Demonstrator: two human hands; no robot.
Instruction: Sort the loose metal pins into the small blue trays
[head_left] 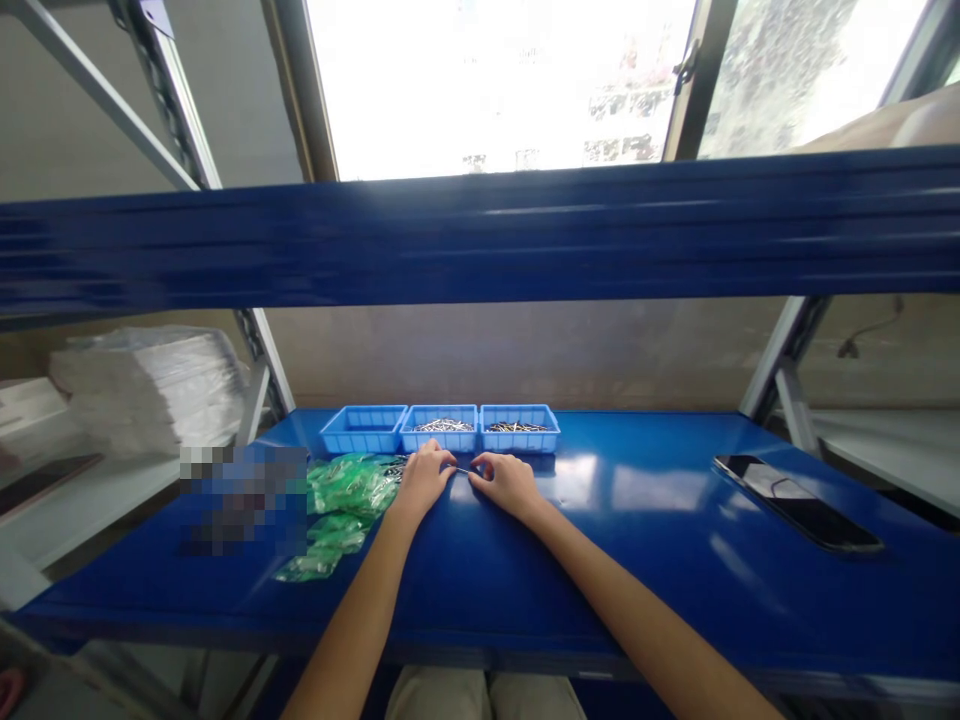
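Silvery thin pin (461, 469) sits pinched between left hand (424, 482) and right hand (508, 483) beside crinkly green bags (346, 492).

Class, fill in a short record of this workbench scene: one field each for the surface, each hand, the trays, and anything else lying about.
Surface: glossy blue metal shelf
Left hand: pinches one end of a thin metal pin, beside the pile of green plastic bags
Right hand: pinches the pin's other end
Trays: three light-blue plastic trays in a row behind the hands; middle and right hold small metal parts, left looks empty
Other: black smartphone lying flat at right
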